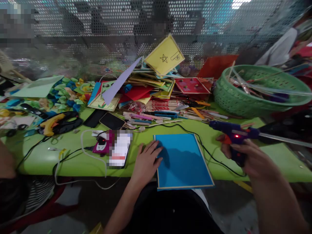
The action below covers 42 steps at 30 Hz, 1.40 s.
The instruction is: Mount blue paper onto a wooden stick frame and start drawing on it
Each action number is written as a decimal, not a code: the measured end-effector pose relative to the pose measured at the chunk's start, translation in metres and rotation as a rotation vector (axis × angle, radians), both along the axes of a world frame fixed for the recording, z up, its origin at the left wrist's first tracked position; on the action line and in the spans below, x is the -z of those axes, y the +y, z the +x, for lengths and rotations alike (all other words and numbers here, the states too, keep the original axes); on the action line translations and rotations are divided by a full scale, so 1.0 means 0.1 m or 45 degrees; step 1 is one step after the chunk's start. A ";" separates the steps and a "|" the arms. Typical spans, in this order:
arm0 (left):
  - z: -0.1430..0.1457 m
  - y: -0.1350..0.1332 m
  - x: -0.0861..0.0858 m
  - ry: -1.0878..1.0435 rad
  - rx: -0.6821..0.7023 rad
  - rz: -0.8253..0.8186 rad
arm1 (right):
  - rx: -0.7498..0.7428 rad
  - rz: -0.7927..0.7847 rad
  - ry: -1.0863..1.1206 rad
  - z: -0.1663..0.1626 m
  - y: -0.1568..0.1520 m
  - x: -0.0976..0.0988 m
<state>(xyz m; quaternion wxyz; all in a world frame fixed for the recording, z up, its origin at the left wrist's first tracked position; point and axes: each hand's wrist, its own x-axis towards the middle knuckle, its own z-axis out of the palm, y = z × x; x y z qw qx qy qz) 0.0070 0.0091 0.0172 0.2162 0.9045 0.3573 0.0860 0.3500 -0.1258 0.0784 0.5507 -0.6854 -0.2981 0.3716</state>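
Observation:
A blue card (184, 159) with thin pale sticks along its edges lies at the table's front edge, its near side jutting out over my lap. My left hand (147, 161) rests on the card's left edge, fingers stretched out and holding nothing. Off to the right, above the table, my right hand (251, 157) grips a dark blue glue gun (234, 133) with a red light lit on its side. A clear glue stick (282, 139) pokes out of the gun's rear, and its nozzle points left, apart from the card. A black cord (207, 149) runs between card and gun.
A lit phone (120, 149) and a purple power adapter (101, 144) with cables lie left of my left hand. Behind are pens (138, 118), stacked decorated cards (164, 58) and a green basket (255, 87). Another person's arm (6, 159) shows at far left.

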 end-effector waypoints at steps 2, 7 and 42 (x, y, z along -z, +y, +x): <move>-0.01 -0.01 0.03 -0.040 -0.005 0.015 | -0.055 -0.028 0.004 -0.10 0.10 0.05; -0.01 -0.04 0.09 -0.104 -0.011 0.010 | -0.285 -0.162 -0.079 -0.41 0.40 0.11; -0.03 -0.06 0.12 -0.260 0.051 0.025 | -0.740 -0.413 -0.783 -0.92 1.01 0.30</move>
